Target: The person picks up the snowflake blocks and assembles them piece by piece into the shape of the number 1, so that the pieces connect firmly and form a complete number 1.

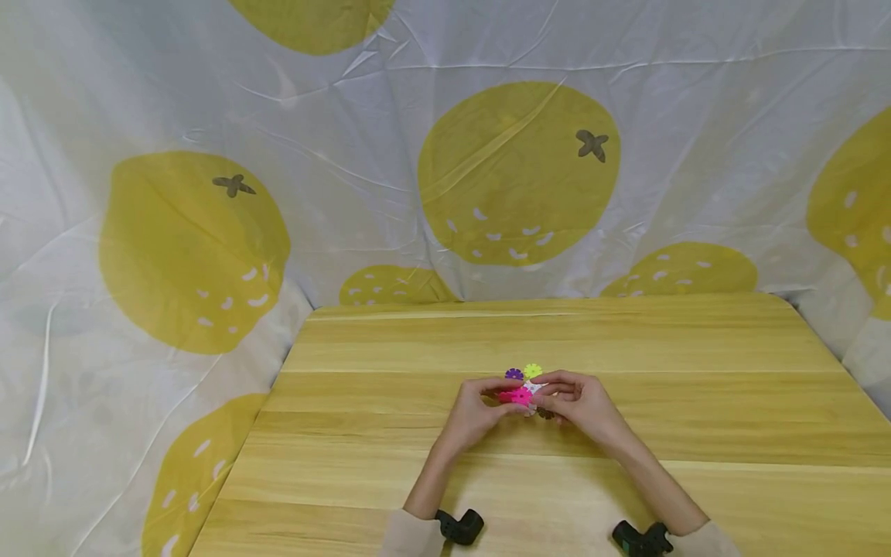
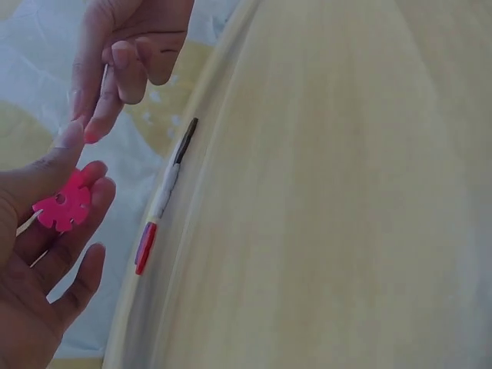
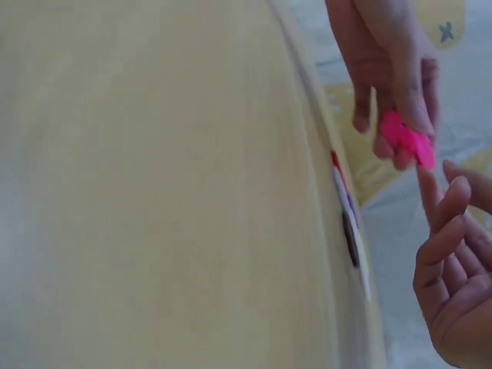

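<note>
My left hand [image 1: 476, 410] pinches a bright pink notched plastic disc [image 1: 520, 396] between thumb and fingers. A second pink edge shows beside it in the head view. In the left wrist view the disc [image 2: 63, 204] lies under the thumb, against the fingers. My right hand [image 1: 581, 402] comes in from the other side, its fingertips right at the pink piece. In the right wrist view, that hand's leading fingers [image 3: 427, 196] stand slightly apart, one meeting the disc's lower end [image 3: 419, 147].
Beyond and below the hands lie more notched discs on the wooden table [image 1: 348, 433]: a purple one [image 1: 513, 374], a yellow-green one [image 1: 533, 370], a white one and a dark brown one [image 1: 545, 414]. A lemon-print cloth [image 1: 348, 170] hangs behind the table.
</note>
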Available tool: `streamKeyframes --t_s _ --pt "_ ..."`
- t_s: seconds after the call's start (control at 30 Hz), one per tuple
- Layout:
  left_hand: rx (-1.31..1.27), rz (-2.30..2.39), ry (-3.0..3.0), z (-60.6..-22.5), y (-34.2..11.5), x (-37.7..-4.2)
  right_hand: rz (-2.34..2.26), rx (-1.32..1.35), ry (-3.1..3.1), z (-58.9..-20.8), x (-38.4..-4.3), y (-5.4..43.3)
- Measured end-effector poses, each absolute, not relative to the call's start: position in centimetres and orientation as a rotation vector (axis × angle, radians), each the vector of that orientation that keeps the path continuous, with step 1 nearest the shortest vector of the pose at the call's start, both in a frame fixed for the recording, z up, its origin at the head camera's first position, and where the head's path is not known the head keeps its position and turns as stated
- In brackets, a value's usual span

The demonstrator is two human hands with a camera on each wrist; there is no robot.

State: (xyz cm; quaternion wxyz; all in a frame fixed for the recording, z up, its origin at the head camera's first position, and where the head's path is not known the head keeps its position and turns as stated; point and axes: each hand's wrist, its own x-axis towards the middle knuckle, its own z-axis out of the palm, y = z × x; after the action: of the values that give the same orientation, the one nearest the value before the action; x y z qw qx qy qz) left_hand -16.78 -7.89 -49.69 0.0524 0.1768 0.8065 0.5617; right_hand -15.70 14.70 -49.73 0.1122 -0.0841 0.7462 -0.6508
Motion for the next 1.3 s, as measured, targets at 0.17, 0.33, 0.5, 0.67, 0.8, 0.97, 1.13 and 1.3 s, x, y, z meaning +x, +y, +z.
streamKeyframes --t_s 0.17,0.33,0.5,0.67,0.8,0.97,1.13,1.3 --pt "0.523 1.704 2.477 -49.9 -8.4 -17.2 -1.821 -0.186 2.319 -49.5 -15.9 16.3" --pt "0.547 1.709 2.493 -50.0 -8.8 -17.4 -1.719 -0.22 2.397 -50.1 -16.3 16.8" --pt "0.543 1.712 2.492 -50.1 -8.9 -17.5 -1.67 -0.261 2.429 -50.5 -16.4 16.5" --pt "0.521 1.704 2.491 -50.0 -9.0 -17.5 -1.618 -0.258 2.456 -50.5 -16.3 16.3" --pt "0.504 1.704 2.482 -49.9 -9.1 -17.4 -1.594 -0.282 2.481 -50.6 -16.3 16.2" --pt "0.496 1.717 2.466 -49.9 -9.2 -17.4 -1.577 -0.289 2.502 -50.8 -16.3 16.0" --pt "0.505 1.73 2.448 -49.9 -9.2 -17.5 -1.513 -0.279 2.554 -50.9 -16.2 15.9" --pt "0.521 1.747 2.428 -50.1 -9.2 -17.6 -1.477 -0.299 2.58 -50.8 -16.2 15.9"
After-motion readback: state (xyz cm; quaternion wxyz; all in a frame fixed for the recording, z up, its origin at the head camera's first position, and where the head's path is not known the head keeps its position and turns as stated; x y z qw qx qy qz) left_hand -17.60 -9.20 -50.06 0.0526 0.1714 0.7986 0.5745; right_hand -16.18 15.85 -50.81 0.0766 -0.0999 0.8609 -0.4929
